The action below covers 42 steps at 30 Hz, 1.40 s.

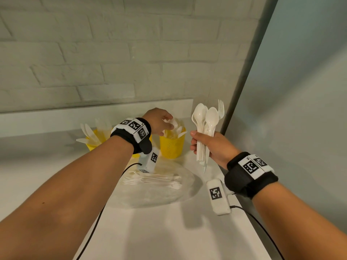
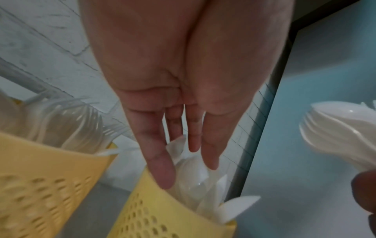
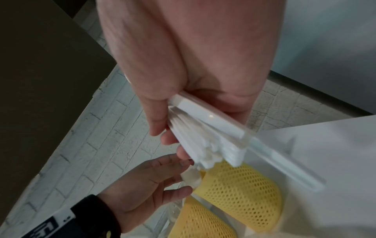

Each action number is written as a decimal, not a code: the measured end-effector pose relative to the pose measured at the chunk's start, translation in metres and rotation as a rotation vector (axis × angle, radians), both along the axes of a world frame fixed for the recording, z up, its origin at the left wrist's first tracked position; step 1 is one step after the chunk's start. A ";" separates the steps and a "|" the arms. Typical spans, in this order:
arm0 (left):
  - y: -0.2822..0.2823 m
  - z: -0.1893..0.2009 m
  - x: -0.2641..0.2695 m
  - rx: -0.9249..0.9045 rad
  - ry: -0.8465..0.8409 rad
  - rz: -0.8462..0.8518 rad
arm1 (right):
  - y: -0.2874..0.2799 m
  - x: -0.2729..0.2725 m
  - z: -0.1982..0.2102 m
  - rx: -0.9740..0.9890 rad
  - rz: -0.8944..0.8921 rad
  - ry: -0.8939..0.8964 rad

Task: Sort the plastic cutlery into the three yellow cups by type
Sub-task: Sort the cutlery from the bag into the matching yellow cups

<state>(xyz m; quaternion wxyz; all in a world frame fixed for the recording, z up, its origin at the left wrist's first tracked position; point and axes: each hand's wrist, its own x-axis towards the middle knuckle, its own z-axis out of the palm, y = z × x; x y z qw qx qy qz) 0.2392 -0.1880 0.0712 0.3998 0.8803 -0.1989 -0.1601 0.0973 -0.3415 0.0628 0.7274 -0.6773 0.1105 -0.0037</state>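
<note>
Right hand [image 1: 212, 145] gripped a spoon bundle [image 1: 205, 128]; left hand [image 1: 159, 121], fingers loose, should lower each spoon handle-first into the right cup [image 1: 171, 145].

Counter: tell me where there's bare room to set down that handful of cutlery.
Free: the near counter in front of the clear plate, between the two forearms. Also bare, the stretch left of the left forearm, below the left yellow cup. Crowded: the back, where cups and both hands cluster.
</note>
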 end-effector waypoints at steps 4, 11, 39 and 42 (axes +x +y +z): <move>0.004 0.005 -0.002 -0.018 -0.023 0.056 | 0.005 0.003 0.000 0.017 0.005 0.009; 0.003 0.032 -0.037 -0.368 -0.026 0.012 | 0.014 0.008 0.002 0.082 0.083 0.024; 0.038 0.051 -0.050 -0.250 -0.083 -0.275 | 0.032 0.004 0.002 -0.051 0.219 -0.004; 0.031 0.042 -0.055 -0.320 -0.141 -0.191 | 0.035 0.007 0.000 -0.086 0.187 -0.052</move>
